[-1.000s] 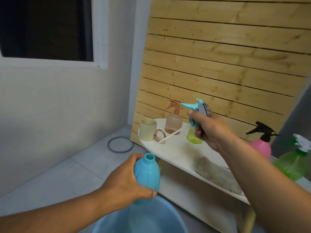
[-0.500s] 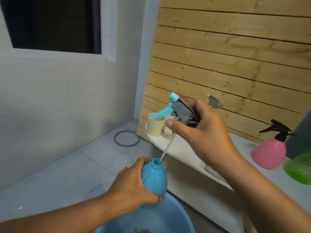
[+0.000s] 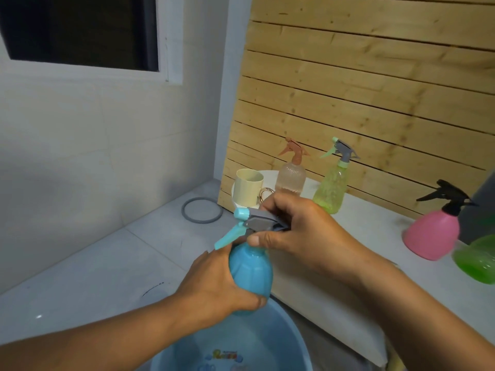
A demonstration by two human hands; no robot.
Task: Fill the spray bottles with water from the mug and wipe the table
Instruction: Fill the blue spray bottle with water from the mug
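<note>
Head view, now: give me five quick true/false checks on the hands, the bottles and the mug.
1. The left hand grips the blue bottle by its body. True.
2. The right hand holds the mug. False: it holds the spray head at the blue bottle's neck; the mug stands untouched on the table.
3. The blue bottle is held above the blue basin. True.
4. The pink bottle has a white spray head. False: its head is black.
5. The blue bottle stands on the table. False: it is held off the table's near edge.
</note>
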